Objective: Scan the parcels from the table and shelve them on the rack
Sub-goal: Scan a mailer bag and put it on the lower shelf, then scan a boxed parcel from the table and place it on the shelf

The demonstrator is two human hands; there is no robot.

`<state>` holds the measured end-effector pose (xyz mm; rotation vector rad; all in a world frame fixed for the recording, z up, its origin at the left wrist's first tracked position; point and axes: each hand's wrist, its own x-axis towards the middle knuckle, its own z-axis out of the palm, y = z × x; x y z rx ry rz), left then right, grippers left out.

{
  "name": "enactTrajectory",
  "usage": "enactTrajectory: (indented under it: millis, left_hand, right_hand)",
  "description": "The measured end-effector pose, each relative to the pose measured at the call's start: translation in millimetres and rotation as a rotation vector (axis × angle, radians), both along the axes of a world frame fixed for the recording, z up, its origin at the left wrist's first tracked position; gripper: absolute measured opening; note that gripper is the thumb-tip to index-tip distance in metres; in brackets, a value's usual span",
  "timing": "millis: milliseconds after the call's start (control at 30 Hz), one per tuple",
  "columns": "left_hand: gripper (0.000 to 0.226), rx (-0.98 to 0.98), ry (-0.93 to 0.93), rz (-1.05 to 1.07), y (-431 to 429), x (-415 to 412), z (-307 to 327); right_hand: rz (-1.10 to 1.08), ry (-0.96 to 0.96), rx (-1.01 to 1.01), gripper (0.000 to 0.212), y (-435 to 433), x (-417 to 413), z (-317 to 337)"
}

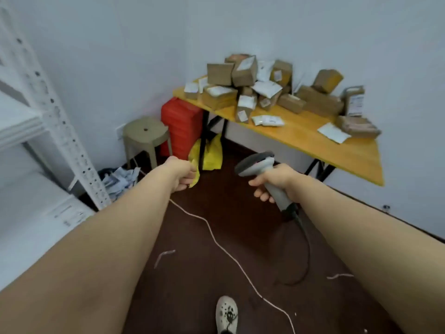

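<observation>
A heap of several brown cardboard parcels (243, 73) and white mailer bags (267, 120) lies on the yellow wooden table (342, 153) in the far right corner. My right hand (277, 183) grips the handle of a grey barcode scanner (255, 163), whose head points left; its dark cable (307, 249) hangs down to the floor. My left hand (184, 173) is stretched forward with loosely curled fingers and holds nothing. Both hands are in the air short of the table. The white metal rack (55, 109) stands at the left edge, with a white parcel (36, 213) on a lower shelf.
A beige plastic stool (144, 136), a red stack (181, 121) and a yellow bag (212, 153) sit by the table's left legs. Crumpled papers (120, 179) fill a bin by the rack post. A white cord (216, 244) trails over the dark floor, near my shoe (226, 314).
</observation>
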<state>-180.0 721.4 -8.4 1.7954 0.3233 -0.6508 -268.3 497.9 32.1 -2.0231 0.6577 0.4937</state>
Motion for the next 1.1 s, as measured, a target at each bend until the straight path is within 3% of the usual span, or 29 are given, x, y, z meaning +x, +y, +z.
enactTrajectory:
  millis: [167, 367, 500, 633, 833, 1000, 1100]
  left_hand:
    - [0.012, 0.013, -0.071, -0.189, -83.0, -9.2, 43.7]
    - [0.025, 0.060, -0.083, -0.330, -191.8, -5.3, 68.2]
    - [0.025, 0.079, -0.074, -0.388, -280.7, 1.9, 79.6]
    - [0.023, 0.072, -0.064, -0.427, -376.7, 12.2, 77.4]
    - [0.024, 0.088, -0.079, -0.479, -496.3, 24.5, 70.4]
    - [0.025, 0.134, -0.091, -0.521, -570.9, 46.4, 59.2]
    - [0.039, 0.179, -0.119, -0.557, -615.0, 67.3, 44.1]
  right_hand:
    - [-0.123, 0.148, -0.034, 0.018, -74.2, -32.4, 32.4]
    - [-0.293, 0.238, 0.146, 0.025, -175.6, -55.8, 46.2]
    - [-0.340, 0.100, 0.076, 0.026, -261.7, -57.9, 52.6]
    - [-0.534, -0.137, 0.179, 0.019, -352.7, -55.3, 44.8]
    - [-0.688, -0.334, 0.205, 0.019, -462.8, -49.3, 34.0]
    - [-0.752, -0.376, 0.249, 0.018, -524.3, -40.3, 25.6]
    - [-0.787, -0.381, 0.264, 0.019, -555.7, -27.6, 14.7]
